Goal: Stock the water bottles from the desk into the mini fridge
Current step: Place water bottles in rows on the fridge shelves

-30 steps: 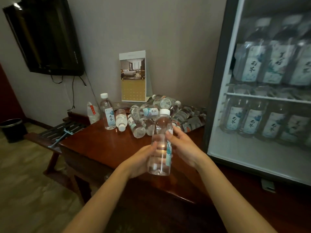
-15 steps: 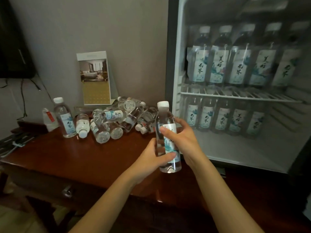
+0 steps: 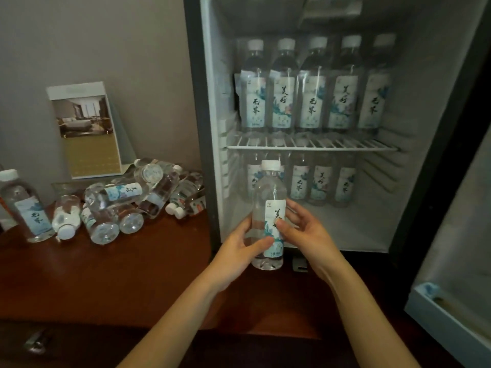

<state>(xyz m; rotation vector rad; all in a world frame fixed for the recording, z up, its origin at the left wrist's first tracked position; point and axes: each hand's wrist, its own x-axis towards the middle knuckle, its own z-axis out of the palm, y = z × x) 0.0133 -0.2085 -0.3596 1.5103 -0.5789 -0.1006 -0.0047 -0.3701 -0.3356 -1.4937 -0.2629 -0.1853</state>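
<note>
The left hand [image 3: 239, 248] is curled round the lower body of the held bottle [image 3: 267, 192], thumb laid across the label. The right hand [image 3: 305, 235] pinches the same bottle from the other side, thumb on the label and fingers behind. The bottle is held upright, cap up, at the mouth of the mini fridge [image 3: 195, 102], just above the desk [image 3: 106, 274] edge and level with the lower compartment. It is judged that the bottle should be kept vertical, carried in under the wire shelf [image 3: 313, 145] without the cap striking it, and set on the fridge floor [image 3: 345, 229] in front of the standing row, label outward. A tilted release risks toppling neighbours. On the shelf, five bottles [image 3: 310, 86] stand in an upper row. Below, a lower row [image 3: 321, 181] stands at the back, partly hidden by the held bottle. On the desk, a heap of bottles [image 3: 132, 200] lies on its side, with one upright bottle [image 3: 24, 205] at far left.
</note>
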